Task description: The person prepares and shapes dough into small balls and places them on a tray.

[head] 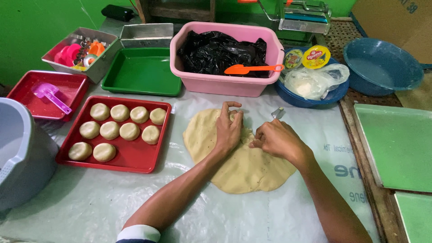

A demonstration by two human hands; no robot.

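Under your fingertips lies the flat sheet of dough (245,166), spread out on the clear plastic sheet (90,202). Your left hand (228,130) rests on the dough with its fingers bent, and the tips pinch at something small near the top edge. I cannot tell what it is. Your right hand (276,139) is curled almost closed and touches the dough just beside the left one. I cannot tell if it holds anything.

The dough looks thin and soft. If you pull too hard, it could tear or stretch out of shape. If you lean on it with your palms, it could stick to the plastic.

Just past your right hand lies a small shiny metal tool (277,113). A quick move of that hand could knock it away.

To the left of your left hand sits the red tray (135,159) with ten round dough balls (119,130). Your left arm could bump its edge and make them roll together.

Farther from you stands the pink tub (225,83) with a black bag (216,51) and an orange scraper (252,69) lying across it. The scraper sits loose, so a push on the tub could drop it onto your dough.
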